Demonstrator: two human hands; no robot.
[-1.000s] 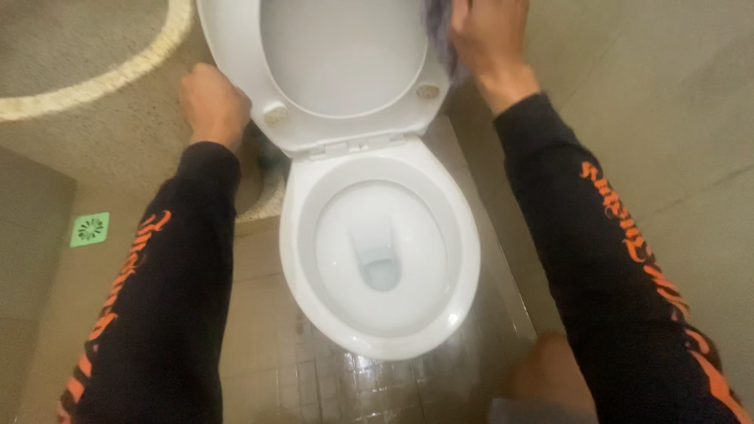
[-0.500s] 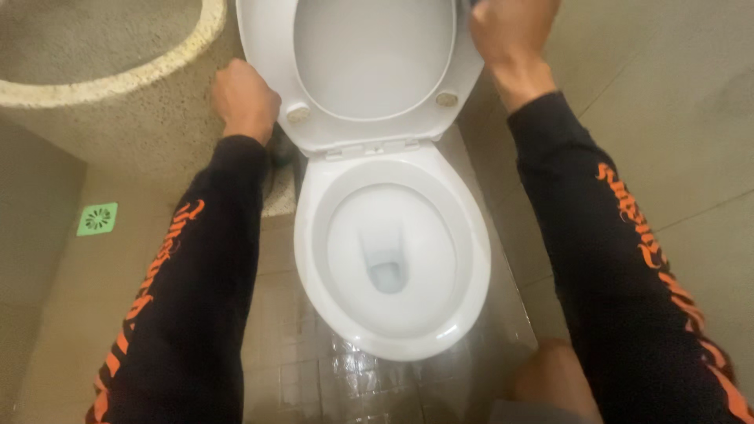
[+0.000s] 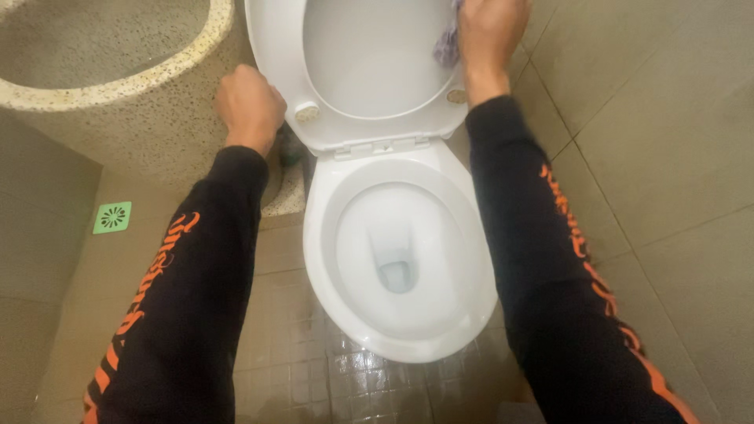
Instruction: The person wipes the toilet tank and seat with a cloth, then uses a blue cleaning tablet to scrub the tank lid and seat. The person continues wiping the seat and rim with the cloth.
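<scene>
Head view: one white toilet (image 3: pixel 400 314) stands on the wet tiled floor (image 3: pixel 314 377), with its seat (image 3: pixel 275 55) raised. The left hand (image 3: pixel 250 106) is closed on the seat's left edge. The right hand (image 3: pixel 488 35) presses one purple cloth (image 3: pixel 448 45) on the seat's right side (grip closed on it). One speckled basin (image 3: pixel 118 102) stands left, beside one green square drain (image 3: pixel 113 217).

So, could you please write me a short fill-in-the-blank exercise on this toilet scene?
1. The toilet seat is raised, not ____.
2. The right hand presses a ____ cloth to the seat.
3. The left hand grips the seat's ____ edge.
4. The floor drain cover is ____.
Missing: lowered; purple; left; green
</scene>
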